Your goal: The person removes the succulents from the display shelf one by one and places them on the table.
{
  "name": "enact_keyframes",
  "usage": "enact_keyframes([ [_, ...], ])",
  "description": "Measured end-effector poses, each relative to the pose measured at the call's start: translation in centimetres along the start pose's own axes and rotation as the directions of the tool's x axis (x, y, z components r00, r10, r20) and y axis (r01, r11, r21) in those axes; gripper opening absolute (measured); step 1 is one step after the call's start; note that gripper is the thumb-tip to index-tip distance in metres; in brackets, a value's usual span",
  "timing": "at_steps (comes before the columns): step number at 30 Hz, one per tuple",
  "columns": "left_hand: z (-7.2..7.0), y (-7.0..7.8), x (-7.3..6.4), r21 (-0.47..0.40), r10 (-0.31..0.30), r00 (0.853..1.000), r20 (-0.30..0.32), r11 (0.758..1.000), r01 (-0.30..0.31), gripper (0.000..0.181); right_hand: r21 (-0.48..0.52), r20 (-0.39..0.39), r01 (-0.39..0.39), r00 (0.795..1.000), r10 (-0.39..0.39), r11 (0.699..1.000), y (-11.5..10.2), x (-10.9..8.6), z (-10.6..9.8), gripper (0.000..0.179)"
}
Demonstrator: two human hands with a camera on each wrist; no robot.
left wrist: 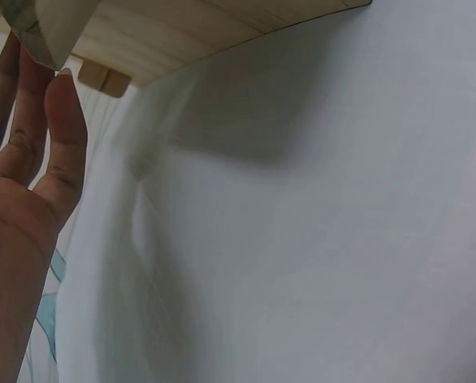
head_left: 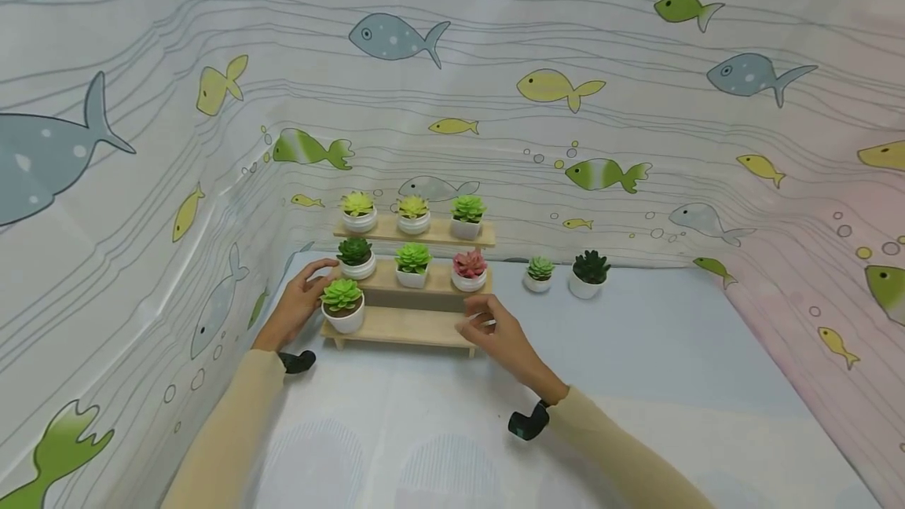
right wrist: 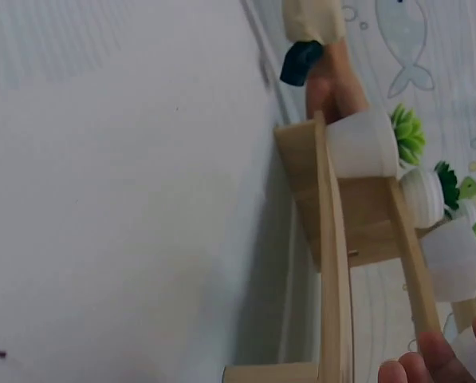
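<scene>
A three-step wooden shelf (head_left: 417, 324) stands on the table against the back wall. On its lowest step, at the left end, sits a bright green succulent in a white pot (head_left: 343, 313). My left hand (head_left: 300, 305) is at the shelf's left end, fingers extended up beside it; whether they touch the wood or a pot is unclear. In the left wrist view its fingers (left wrist: 65, 120) reach up by the shelf's underside. My right hand (head_left: 502, 340), fingers loosely bent and holding nothing, hovers by the right end of the lowest step, near a red succulent (head_left: 470, 265) on the middle step.
Beside the red one stand a green succulent (head_left: 413, 261) and a dark green succulent (head_left: 356, 254). Three more potted plants line the top step (head_left: 441, 228). Right of the shelf, a small succulent (head_left: 540, 272) and a dark succulent (head_left: 588, 272) stand on the table.
</scene>
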State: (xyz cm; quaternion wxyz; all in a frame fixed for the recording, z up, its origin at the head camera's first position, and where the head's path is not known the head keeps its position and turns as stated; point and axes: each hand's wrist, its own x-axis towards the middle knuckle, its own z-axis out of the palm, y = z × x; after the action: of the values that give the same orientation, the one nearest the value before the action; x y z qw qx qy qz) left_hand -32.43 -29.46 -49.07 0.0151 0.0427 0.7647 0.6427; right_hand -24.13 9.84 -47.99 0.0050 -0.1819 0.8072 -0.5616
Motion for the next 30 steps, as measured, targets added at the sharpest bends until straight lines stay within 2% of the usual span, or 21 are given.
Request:
enact_keyframes([
  [4, 0.0, 0.1, 0.0, -0.006, -0.001, 1.000, -0.001, 1.000, 0.001, 0.044, 0.014, 0.053, 0.024, 0.998, -0.024, 1.000, -0.5, 0.5, 1.0, 0.055],
  [11, 0.0, -0.1, -0.1, -0.034, -0.010, 1.000, 0.010, 0.999, 0.011, 0.045, 0.075, 0.090, 0.044, 0.995, -0.051, 0.996, -1.0, 1.4, 2.8, 0.055],
  [16, 0.0, -0.1, -0.1, -0.032, -0.006, 1.000, 0.004, 0.999, 0.006, 0.047, 0.153, 0.119, 0.052, 0.990, -0.070, 0.987, -2.7, 1.5, 4.0, 0.054],
  [22, 0.0, -0.2, -0.2, -0.040, -0.010, 1.000, 0.008, 0.999, 0.010, 0.046, 0.169, 0.124, 0.074, 0.988, -0.096, 0.983, -5.0, 1.7, 5.0, 0.055],
  [30, 0.0, 0.2, -0.2, -0.025, -0.008, 1.000, 0.017, 1.000, 0.009, 0.047, 0.167, 0.121, 0.073, 0.988, -0.094, 0.983, -5.3, 2.3, 6.4, 0.063],
])
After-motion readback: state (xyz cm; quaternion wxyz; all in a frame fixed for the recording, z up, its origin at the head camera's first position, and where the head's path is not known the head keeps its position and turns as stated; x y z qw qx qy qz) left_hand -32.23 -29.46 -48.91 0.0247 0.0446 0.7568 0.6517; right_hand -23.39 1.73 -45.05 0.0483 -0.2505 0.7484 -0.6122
